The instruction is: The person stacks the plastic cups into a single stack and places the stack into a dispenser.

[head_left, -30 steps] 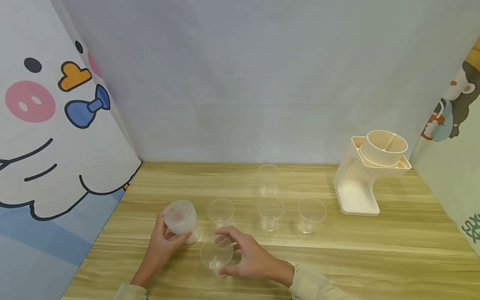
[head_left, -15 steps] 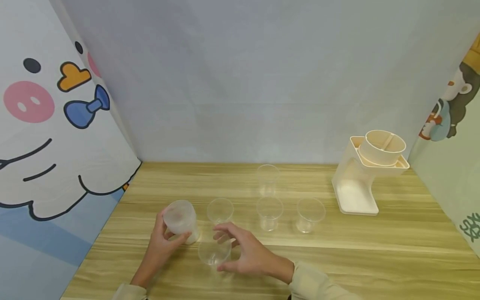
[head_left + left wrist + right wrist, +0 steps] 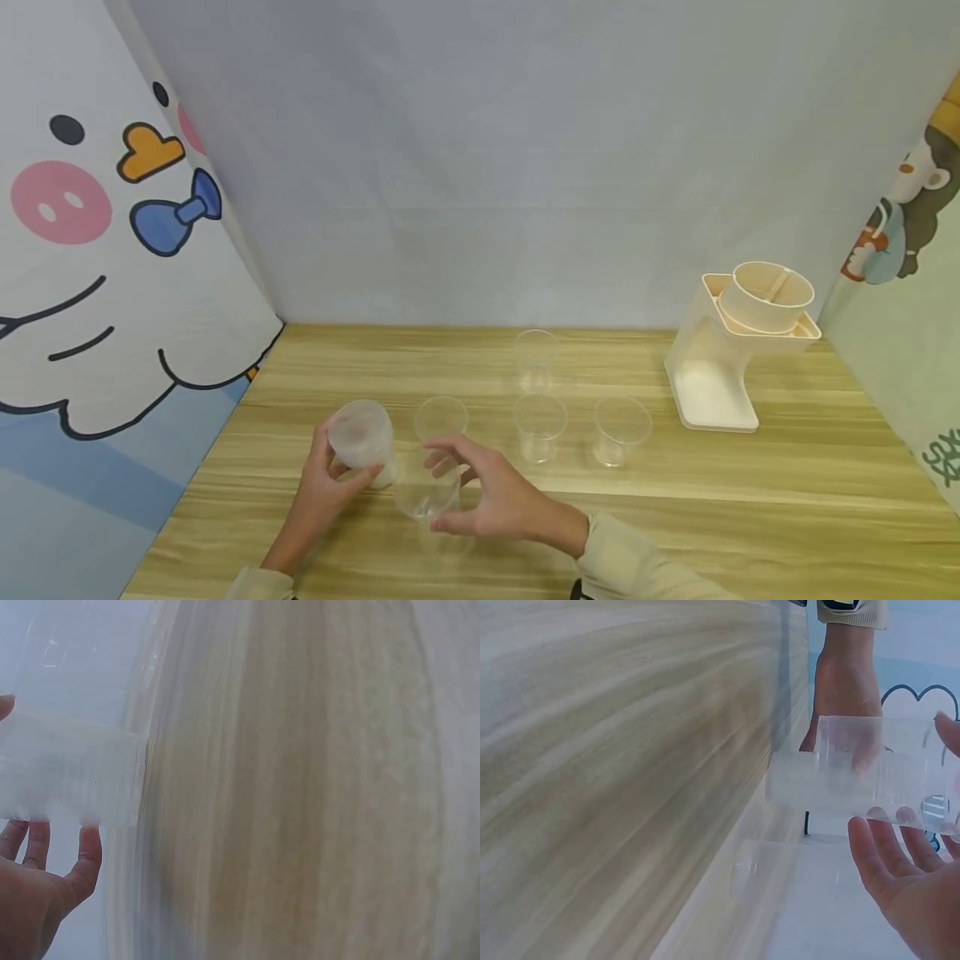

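Note:
A stack of frosted-looking plastic cups [image 3: 364, 437] stands on the left of the table, and my left hand [image 3: 322, 482] grips it round the side. My right hand [image 3: 497, 498] holds a clear plastic cup [image 3: 422, 492] between thumb and fingers, just right of the stack. In the right wrist view the held cup [image 3: 847, 739] overlaps the stack [image 3: 795, 780], with the right fingers [image 3: 889, 851] curled along its side. The left wrist view shows the stack [image 3: 75, 769] with left fingertips [image 3: 90, 844] at its wall.
Behind my hands, clear cups stand upright: one [image 3: 441, 417] near the right fingertips, two more [image 3: 540, 427] [image 3: 622, 429] further right, and another [image 3: 536, 367] at the back. A cream plastic stand [image 3: 720, 358] with a round open top is at the back right.
The clear cup in my right hand has risen and shifted slightly left, toward the stack. My left hand and the stack stay in place.

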`<state>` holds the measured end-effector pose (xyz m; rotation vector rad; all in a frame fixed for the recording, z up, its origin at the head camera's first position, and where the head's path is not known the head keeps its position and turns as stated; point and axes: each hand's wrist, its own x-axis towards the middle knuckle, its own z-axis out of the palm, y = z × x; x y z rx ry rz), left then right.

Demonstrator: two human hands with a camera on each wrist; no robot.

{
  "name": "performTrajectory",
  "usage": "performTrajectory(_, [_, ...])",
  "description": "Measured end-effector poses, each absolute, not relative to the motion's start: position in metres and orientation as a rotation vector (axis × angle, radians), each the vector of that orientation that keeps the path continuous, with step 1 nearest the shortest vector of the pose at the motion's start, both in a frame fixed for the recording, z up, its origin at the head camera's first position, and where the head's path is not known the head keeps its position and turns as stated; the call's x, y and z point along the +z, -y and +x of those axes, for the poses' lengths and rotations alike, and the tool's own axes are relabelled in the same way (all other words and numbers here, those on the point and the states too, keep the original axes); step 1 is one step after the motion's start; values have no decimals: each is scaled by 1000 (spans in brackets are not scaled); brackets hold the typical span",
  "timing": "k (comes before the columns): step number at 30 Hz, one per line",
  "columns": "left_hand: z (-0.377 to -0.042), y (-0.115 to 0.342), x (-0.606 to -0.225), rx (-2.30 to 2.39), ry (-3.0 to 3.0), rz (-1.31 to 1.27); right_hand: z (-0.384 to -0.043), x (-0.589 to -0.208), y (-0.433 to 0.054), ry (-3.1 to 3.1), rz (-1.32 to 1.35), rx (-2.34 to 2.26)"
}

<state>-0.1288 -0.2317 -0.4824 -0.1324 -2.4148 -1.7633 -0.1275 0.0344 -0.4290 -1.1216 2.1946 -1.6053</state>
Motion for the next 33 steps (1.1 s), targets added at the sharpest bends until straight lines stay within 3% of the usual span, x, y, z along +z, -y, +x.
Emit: performTrajectory(33, [-129, 234, -484, -1816, 2381, -183, -143, -407, -19, -2211, -1196, -1682])
